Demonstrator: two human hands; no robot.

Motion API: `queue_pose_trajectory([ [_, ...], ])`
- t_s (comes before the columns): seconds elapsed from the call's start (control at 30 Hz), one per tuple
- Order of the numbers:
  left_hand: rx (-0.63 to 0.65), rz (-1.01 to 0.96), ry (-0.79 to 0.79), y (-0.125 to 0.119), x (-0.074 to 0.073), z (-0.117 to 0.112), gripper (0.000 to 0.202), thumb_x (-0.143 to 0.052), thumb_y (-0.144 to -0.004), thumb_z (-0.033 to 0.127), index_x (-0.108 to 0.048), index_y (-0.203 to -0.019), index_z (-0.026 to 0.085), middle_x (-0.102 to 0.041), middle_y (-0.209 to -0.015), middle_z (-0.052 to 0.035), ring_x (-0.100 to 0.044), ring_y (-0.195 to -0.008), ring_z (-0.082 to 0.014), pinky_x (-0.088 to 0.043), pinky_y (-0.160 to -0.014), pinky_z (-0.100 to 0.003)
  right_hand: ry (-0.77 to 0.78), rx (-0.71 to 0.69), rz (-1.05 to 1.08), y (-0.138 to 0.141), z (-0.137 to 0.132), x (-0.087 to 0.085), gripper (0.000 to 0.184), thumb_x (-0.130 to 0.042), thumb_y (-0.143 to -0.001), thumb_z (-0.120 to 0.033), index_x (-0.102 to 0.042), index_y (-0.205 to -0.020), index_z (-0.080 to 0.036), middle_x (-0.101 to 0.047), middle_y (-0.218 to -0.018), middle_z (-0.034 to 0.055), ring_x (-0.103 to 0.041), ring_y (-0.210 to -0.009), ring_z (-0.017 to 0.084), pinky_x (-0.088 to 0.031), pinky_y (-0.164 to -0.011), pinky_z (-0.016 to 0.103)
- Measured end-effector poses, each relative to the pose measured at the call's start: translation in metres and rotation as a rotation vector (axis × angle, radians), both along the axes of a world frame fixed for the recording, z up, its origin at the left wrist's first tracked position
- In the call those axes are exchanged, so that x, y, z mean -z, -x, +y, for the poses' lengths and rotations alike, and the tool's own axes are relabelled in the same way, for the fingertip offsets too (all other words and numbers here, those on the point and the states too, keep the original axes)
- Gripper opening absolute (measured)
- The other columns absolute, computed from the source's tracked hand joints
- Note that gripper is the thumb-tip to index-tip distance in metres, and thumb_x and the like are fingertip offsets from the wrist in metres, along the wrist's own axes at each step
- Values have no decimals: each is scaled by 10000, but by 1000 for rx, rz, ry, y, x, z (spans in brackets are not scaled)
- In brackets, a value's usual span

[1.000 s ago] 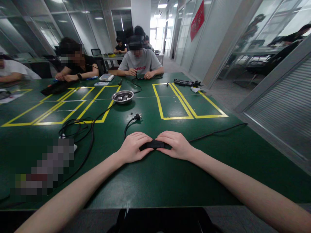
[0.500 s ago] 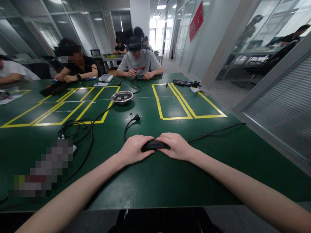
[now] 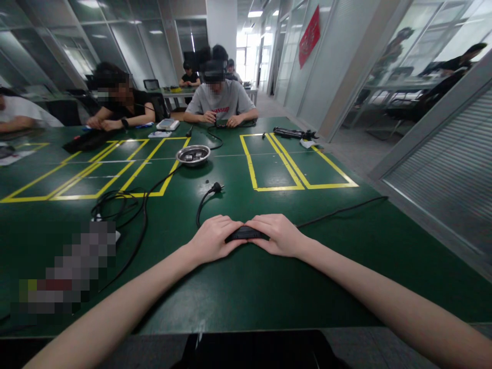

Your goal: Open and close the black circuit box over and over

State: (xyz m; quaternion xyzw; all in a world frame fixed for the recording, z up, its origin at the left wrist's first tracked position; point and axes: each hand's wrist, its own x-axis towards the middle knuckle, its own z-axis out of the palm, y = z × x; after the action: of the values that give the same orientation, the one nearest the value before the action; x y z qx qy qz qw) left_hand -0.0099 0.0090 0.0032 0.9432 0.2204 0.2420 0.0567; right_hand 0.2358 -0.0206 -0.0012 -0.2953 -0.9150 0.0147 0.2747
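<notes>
Hands (image 3: 215, 238) hold black block (image 3: 246, 233), green table (image 3: 246, 292) open toward near edge (image 3: 238, 328)

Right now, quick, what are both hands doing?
Left hand: closed, holding the left end of the small black block.
Right hand: closed, holding the right end of the same block.

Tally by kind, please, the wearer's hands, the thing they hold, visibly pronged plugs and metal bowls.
Bare left hand and right hand: 2
Black oblong block: 1
Black plug with metal prongs: 1
Round silver metal bowl: 1
Total: 5
</notes>
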Motion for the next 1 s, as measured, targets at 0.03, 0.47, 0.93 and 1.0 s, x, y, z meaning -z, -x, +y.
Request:
queue_pose_trajectory([
  [0.03, 5, 2, -1, 0, 0, 0, 316, -552, -1044, 431, -694, -1117, 158, -762, -920, -99, -717, -818, -224, -555, -780, -349, -12, 0, 0, 0, 0, 0, 218, -557, -1043, -330, -638, -1153, -160, -740, -952, 101, -709, -826, 216, -555, -725, 324],
  [0.47, -82, -2, 415, 0, -12, -8, 424, -492, -1036, 504, -704, -1193, 172, -775, -1060, -93, -720, -920, -240, -558, -843, -345, -513, -89, -74, -1, -3, -8, 231, -458, -1062, -153, -670, -1148, -119, -780, -1038, 123, -715, -948, 204, -580, -781, 329],
  [0.93, -93, -49, 137, 5, -6, -5, 322, -733, -940, 424, -714, -1163, 193, -770, -940, -69, -699, -868, -228, -527, -856, -382, 394, 95, 131, 3, -6, -2, 304, -686, -939, -312, -657, -1216, -191, -767, -1057, 89, -736, -895, 229, -585, -804, 351],
  [1.0, -107, -69, 65, 5, -5, -5, 388, -710, -955, 411, -667, -1276, 197, -775, -1062, -96, -699, -975, -254, -533, -914, -420, 388, 133, 179, 2, -3, 0, 235, -655, -958, -317, -706, -1148, -188, -779, -1039, 91, -736, -880, 230, -580, -801, 355],
])
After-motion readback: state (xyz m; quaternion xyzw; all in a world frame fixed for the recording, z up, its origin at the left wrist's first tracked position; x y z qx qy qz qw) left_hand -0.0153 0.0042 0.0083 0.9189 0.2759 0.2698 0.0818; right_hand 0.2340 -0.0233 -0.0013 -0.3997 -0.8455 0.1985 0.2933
